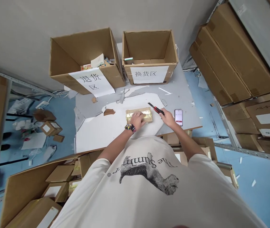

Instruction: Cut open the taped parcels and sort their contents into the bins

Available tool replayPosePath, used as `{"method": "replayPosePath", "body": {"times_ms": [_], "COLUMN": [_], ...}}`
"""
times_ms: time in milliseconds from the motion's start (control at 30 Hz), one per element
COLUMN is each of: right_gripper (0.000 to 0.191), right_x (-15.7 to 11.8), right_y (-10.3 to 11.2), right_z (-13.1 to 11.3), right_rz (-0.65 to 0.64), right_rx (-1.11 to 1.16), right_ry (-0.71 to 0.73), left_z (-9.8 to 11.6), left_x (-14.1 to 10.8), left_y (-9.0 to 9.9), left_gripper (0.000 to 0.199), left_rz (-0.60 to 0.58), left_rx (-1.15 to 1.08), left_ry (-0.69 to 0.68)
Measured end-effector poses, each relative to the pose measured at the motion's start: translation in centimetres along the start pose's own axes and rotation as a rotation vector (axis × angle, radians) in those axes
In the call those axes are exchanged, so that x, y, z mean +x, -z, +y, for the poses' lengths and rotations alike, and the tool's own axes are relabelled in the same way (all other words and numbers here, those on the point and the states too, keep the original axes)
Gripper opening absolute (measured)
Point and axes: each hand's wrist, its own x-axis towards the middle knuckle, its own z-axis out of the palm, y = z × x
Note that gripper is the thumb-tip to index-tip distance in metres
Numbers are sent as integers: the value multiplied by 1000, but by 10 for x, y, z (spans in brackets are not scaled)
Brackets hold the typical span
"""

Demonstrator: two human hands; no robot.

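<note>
Head view: left hand pinning parcel, right hand gripping cutter.
Left hand point(137, 121) is pressing down, fingers open and spread, on a gold-taped cardboard parcel point(148, 115) lying on a white board sheet point(101, 134); right hand point(167, 117) is gripping a red-and-black box cutter point(156, 109), fingers curled round its handle, tip angled away just beyond the parcel. Risk: the slick tape could let the blade skid toward the left fingers, or cut too deep into the contents.
</note>
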Motion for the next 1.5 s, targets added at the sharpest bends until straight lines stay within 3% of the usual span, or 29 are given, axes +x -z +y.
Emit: {"method": "replayPosePath", "body": {"times_ms": [267, 367, 567, 733, 900, 1167, 1300, 1500], "right_gripper": [55, 64, 59, 59, 62, 51, 51, 48], "right_x": [55, 63, 68, 62, 31, -12, -15, -12], "right_y": [-51, -59, -64, -56, -30, 11, 19, 19], "right_z": [-29, -28, -25, -17, 13, 47, 47, 35], "right_rz": [19, -22, -38, -35, -60, -193, -259, -206], "right_rx": [138, 147, 226, 391, 502, 348, 257, 71], "right_ry": [-62, -36, -53, -97, -118, 18, 22, 6], "left_z": [10, 16, 23, 27, 31, 33, 31, 31], "left_x": [11, 15, 19, 12, 8, 7, 9, 11], "left_y": [5, 7, 10, 14, 15, 15, 14, 14], "left_gripper": [60, 61, 60, 58, 56, 60, 66, 65], "left_rz": [-92, -127, -149, -101, -94, -137, -159, -177], "left_rx": [61, 79, 95, 84, 111, 115, 115, 110], "left_ry": [52, 106, 161, 151, 144, 128, 126, 131]}}
